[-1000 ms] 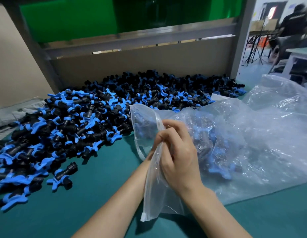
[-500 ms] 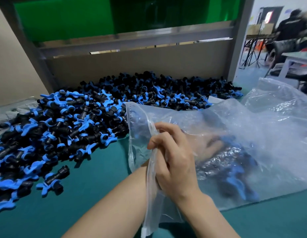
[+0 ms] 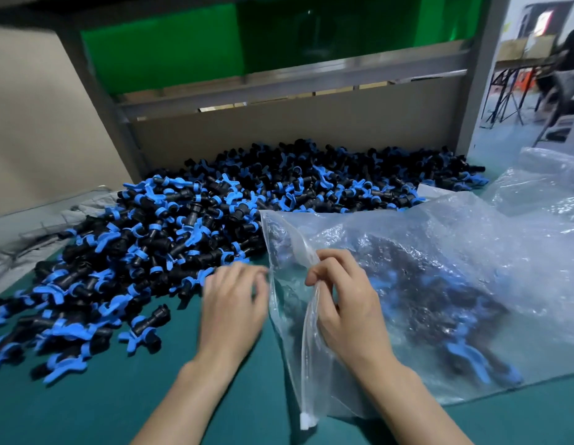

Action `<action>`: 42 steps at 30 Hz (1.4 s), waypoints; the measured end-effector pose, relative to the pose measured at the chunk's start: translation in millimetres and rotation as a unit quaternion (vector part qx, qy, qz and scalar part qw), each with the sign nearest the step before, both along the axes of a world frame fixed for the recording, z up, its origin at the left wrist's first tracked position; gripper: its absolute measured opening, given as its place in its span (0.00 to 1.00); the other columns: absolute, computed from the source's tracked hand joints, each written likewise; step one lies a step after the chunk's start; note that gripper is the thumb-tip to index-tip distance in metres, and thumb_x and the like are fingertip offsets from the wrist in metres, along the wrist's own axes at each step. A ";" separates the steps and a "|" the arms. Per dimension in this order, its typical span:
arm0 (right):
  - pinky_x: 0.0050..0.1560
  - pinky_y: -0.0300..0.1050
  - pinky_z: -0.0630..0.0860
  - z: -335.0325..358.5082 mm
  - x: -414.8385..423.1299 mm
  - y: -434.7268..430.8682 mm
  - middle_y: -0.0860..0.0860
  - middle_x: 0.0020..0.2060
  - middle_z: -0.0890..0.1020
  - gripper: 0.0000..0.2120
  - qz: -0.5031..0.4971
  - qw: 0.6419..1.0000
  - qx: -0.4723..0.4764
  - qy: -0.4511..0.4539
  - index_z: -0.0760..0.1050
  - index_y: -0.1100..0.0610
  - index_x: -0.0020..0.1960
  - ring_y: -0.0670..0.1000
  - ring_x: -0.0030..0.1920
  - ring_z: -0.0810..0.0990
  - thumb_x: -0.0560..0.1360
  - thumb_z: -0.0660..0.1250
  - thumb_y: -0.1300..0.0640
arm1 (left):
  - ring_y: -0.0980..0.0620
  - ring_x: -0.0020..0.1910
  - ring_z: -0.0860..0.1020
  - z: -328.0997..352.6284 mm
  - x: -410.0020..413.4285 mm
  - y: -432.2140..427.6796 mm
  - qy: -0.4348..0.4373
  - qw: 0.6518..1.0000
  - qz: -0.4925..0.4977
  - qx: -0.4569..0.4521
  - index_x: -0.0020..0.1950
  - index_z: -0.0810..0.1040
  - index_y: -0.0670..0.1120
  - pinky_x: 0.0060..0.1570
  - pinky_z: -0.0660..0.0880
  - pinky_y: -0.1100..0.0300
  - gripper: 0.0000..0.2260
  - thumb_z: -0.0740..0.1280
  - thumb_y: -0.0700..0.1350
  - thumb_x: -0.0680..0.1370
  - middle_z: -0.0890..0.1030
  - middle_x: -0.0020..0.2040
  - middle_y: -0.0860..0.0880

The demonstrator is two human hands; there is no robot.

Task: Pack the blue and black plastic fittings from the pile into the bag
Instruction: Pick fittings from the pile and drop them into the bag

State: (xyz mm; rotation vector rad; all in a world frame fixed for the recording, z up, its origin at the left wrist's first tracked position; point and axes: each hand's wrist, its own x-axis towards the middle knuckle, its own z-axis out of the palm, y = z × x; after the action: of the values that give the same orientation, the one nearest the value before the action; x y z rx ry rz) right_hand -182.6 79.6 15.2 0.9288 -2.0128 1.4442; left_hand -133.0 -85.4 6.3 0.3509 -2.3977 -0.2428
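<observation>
We are pinching the zip rim of the clear plastic bag (image 3: pixel 439 252) with our right hand (image 3: pixel 346 303) so its mouth is gaping toward the heap of blue and black plastic fittings (image 3: pixel 215 220), while our blurred left hand (image 3: pixel 232 303), fingers seemingly spread and empty, is hovering at its near edge.
</observation>
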 end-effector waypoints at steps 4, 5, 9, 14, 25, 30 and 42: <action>0.42 0.40 0.68 -10.0 -6.3 -0.4 0.43 0.47 0.75 0.10 0.005 0.998 0.044 -0.037 0.73 0.54 0.41 0.49 0.44 0.76 0.74 0.60 0.67 | 0.38 0.52 0.73 -14.7 29.3 -48.4 -0.015 0.972 0.236 0.006 0.60 0.78 0.43 0.51 0.68 0.43 0.13 0.66 0.41 0.76 0.77 0.53 0.40; 0.41 0.38 0.66 -12.4 -6.8 0.0 0.43 0.47 0.75 0.11 0.008 0.998 0.051 -0.044 0.73 0.54 0.41 0.48 0.43 0.75 0.74 0.60 0.68 | 0.37 0.53 0.73 -15.3 33.0 -53.5 -0.038 0.965 0.258 0.020 0.61 0.76 0.42 0.52 0.68 0.43 0.14 0.66 0.42 0.76 0.77 0.54 0.38; 0.38 0.32 0.62 -14.8 -8.6 0.4 0.45 0.45 0.76 0.12 0.008 0.996 0.060 -0.060 0.73 0.55 0.40 0.42 0.36 0.71 0.74 0.61 0.71 | 0.40 0.57 0.75 -19.8 32.2 -62.1 -0.114 0.955 0.263 0.070 0.66 0.71 0.42 0.57 0.65 0.46 0.16 0.62 0.47 0.80 0.80 0.56 0.43; 0.37 0.32 0.62 -15.4 -9.0 0.1 0.45 0.45 0.76 0.12 0.008 0.996 0.067 -0.061 0.74 0.55 0.40 0.41 0.34 0.70 0.74 0.61 0.71 | 0.43 0.43 0.77 -16.2 33.1 -66.5 -0.039 0.963 0.253 0.089 0.65 0.69 0.44 0.54 0.66 0.47 0.16 0.61 0.51 0.81 0.79 0.35 0.47; 0.37 0.32 0.62 -18.1 -10.1 -2.4 0.44 0.46 0.76 0.13 0.001 0.996 0.074 -0.058 0.73 0.53 0.40 0.40 0.34 0.70 0.74 0.61 0.70 | 0.49 0.38 0.74 4.0 36.1 -54.3 0.196 0.943 0.123 0.238 0.49 0.70 0.51 0.36 0.68 0.53 0.13 0.56 0.59 0.82 0.76 0.39 0.51; 0.36 0.33 0.61 -18.7 -10.7 -2.1 0.43 0.45 0.75 0.13 0.002 0.995 0.073 -0.062 0.72 0.53 0.40 0.41 0.34 0.70 0.74 0.61 0.70 | 0.55 0.29 0.68 11.4 24.5 -49.2 0.255 0.592 -0.044 0.763 0.45 0.71 0.46 0.27 0.67 0.64 0.06 0.62 0.46 0.82 0.71 0.35 0.51; 0.37 0.38 0.61 -20.1 -11.2 -2.3 0.42 0.46 0.75 0.12 0.007 0.994 0.075 -0.074 0.72 0.51 0.40 0.42 0.34 0.69 0.75 0.60 0.67 | 0.54 0.33 0.74 10.8 25.9 -45.2 0.194 0.335 -0.180 0.904 0.55 0.74 0.39 0.37 0.72 0.61 0.09 0.57 0.41 0.83 0.78 0.40 0.47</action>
State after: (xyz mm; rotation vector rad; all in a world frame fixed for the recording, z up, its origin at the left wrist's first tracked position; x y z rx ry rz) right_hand -193.7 77.3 -4.9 0.9230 -2.2544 1.4221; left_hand -107.1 -130.7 17.1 0.4973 -0.5210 -2.7355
